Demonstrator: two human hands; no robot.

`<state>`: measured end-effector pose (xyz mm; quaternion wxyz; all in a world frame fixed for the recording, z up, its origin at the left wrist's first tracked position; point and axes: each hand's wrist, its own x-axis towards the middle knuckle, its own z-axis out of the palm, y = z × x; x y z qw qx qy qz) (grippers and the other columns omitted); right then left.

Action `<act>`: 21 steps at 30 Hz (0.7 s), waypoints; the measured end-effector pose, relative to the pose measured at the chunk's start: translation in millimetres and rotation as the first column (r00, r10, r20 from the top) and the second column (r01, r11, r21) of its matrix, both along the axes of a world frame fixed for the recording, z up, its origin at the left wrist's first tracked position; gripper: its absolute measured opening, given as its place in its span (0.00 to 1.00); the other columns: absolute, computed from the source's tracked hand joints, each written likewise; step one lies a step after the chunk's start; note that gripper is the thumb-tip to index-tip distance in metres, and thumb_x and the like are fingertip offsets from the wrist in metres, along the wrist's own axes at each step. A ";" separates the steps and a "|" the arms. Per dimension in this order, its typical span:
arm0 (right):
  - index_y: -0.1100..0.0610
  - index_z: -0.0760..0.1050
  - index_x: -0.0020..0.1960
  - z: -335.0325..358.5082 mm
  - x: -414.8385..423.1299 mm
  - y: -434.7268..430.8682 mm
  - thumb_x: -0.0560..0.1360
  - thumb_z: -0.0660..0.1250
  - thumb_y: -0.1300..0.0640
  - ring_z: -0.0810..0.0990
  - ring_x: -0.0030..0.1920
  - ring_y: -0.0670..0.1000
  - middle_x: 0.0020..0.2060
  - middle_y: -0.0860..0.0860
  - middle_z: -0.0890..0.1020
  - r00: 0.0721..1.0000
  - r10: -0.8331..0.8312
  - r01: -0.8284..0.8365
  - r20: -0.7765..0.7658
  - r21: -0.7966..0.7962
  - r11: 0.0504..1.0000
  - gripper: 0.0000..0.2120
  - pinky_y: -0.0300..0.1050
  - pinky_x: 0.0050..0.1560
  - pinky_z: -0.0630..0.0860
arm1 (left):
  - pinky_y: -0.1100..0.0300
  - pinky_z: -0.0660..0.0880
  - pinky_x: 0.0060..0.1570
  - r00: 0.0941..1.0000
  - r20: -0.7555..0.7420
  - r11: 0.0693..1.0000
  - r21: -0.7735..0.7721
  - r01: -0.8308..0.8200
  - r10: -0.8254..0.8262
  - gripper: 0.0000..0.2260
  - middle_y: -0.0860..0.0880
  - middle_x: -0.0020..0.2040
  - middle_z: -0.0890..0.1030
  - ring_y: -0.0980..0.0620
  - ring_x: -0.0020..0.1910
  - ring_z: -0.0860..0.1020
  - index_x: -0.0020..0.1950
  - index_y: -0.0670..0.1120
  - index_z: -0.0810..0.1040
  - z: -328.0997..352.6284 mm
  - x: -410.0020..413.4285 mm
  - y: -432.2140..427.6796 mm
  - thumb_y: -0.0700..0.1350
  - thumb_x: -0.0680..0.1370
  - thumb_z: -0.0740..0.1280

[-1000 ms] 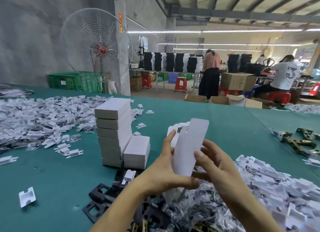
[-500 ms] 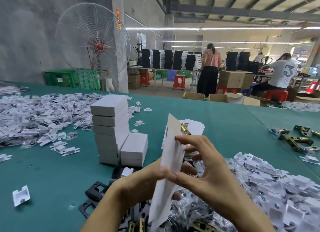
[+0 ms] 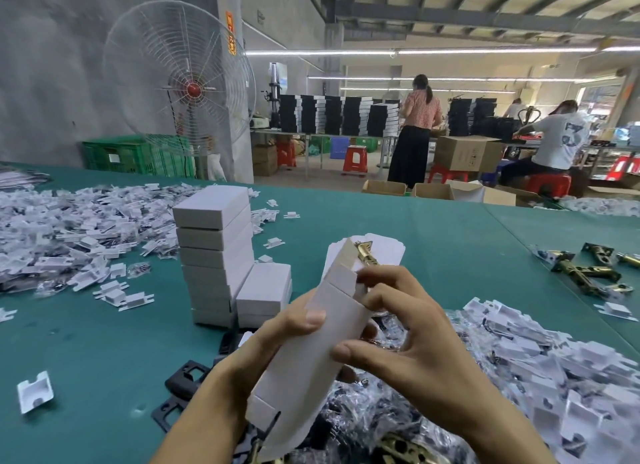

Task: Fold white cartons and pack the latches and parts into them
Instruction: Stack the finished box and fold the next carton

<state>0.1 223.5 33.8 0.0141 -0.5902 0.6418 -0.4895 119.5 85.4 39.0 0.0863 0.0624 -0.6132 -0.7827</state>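
small white piece [image 3: 34, 391]: we see it lying alone on the green table [image 3: 86, 342], far left of our left hand [image 3: 273, 342].
white heap [image 3: 69, 228]: a big pile of little white pieces, up and to the left of the left hand.
box stack [image 3: 214, 252]: shut white boxes piled tall, just up and left of the left hand. A shorter pile [image 3: 263, 297] touches its right side.
black plates [image 3: 183, 380]: flat on the table, beside our left wrist.
left hand: it grips the white carton [image 3: 308, 377], thumb on the front and fingers curled behind.
white carton: between our two hands, tilted, with its top end open.
brass latch [image 3: 363, 255]: it pokes out of the open top, just above our right hand [image 3: 426, 352].
right hand: the thumb presses the carton's front, and the fingers curl at the open top beside the latch.
bagged parts [image 3: 519, 370]: a shiny heap under and right of the right hand.
more latches [image 3: 585, 275]: on the table, well to the right of the right hand.
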 end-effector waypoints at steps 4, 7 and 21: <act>0.39 0.77 0.54 0.1 -1.0 -0.2 0.64 0.76 0.40 0.66 0.72 0.39 0.69 0.36 0.68 0.995 -0.007 0.010 0.095 -0.032 0.999 0.20 0.34 0.66 0.67 | 0.45 0.80 0.37 0.995 0.035 0.984 0.146 -0.097 0.093 0.37 0.31 0.44 0.81 0.44 0.30 0.79 0.59 0.32 0.77 11.5 -3.3 3.9 0.41 0.52 0.82; 0.36 0.73 0.64 -0.4 -0.7 -2.9 0.65 0.79 0.49 0.80 0.62 0.49 0.62 0.41 0.79 0.891 0.196 -0.183 0.409 -0.071 0.981 0.31 0.45 0.58 0.79 | 0.43 0.68 0.68 0.981 -0.108 0.963 0.234 -0.134 0.162 0.19 0.32 0.60 0.76 0.49 0.33 0.71 0.72 0.28 0.66 -13.2 11.6 -10.6 0.34 0.83 0.61; 0.42 0.78 0.63 -6.6 4.5 -9.3 0.61 0.80 0.50 0.84 0.54 0.51 0.52 0.56 0.84 0.763 0.254 -0.207 0.595 -0.147 0.967 0.31 0.41 0.48 0.80 | 0.54 0.75 0.51 0.964 -0.185 0.866 0.431 0.253 -0.190 0.39 0.45 0.52 0.77 0.51 0.47 0.79 0.74 0.45 0.68 -33.0 0.8 -11.1 0.64 0.71 0.74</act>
